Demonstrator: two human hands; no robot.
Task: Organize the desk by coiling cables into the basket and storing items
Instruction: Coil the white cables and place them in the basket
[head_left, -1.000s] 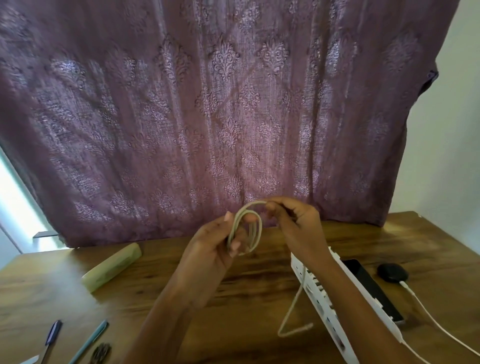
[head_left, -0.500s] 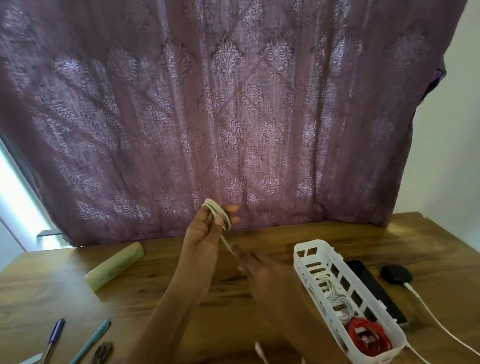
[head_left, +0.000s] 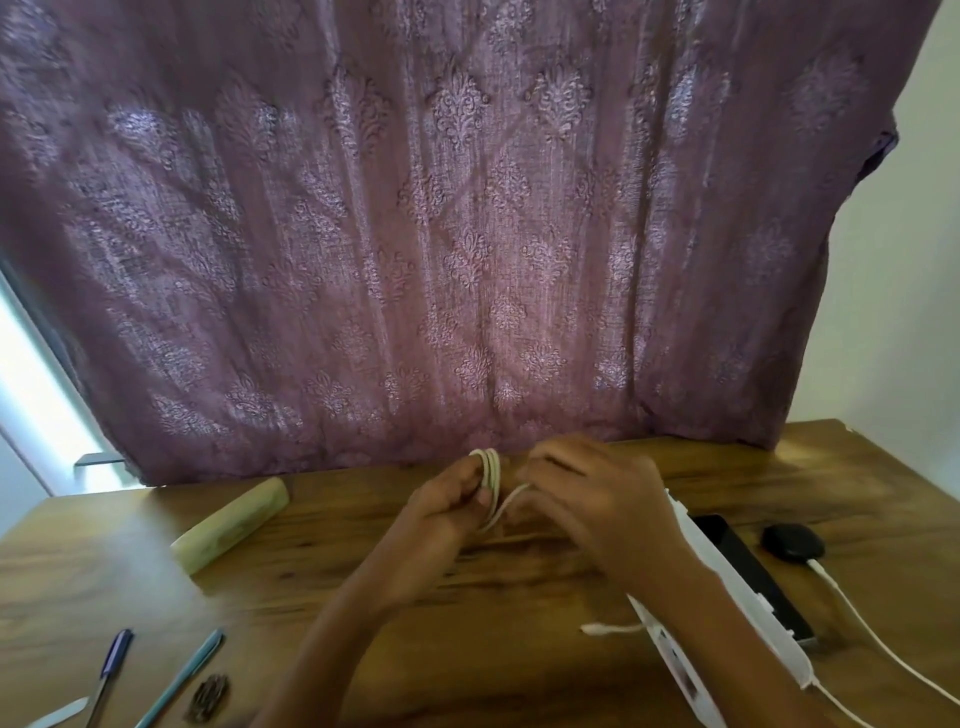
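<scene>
While my left hand (head_left: 447, 501) clamps the small coil of cream-white cable (head_left: 491, 470) above the brown wooden desk (head_left: 467, 623), loops pinched between thumb and fingers so they cannot spring apart, my right hand (head_left: 587, 499) closes on the loose strand (head_left: 506, 506) running out just beside the coil. I hold that strand close in so each turn lands flat on the others. Its free tail with the small plug (head_left: 597, 630) trails out from under my right forearm near the desk, so I judge a few wraps remain. The white slotted plastic basket (head_left: 727, 613) sits directly under that forearm, near enough to drop the bundle in once it is wound; what lies inside is hidden. Beyond it lie a flat black device (head_left: 748, 566) and a round black puck (head_left: 792, 540) with its own white lead (head_left: 878, 644), not yet coiled. Off to my left wait a pale green cylindrical case (head_left: 231, 525), a blue pen (head_left: 111, 670) and a teal pen (head_left: 184, 675).
</scene>
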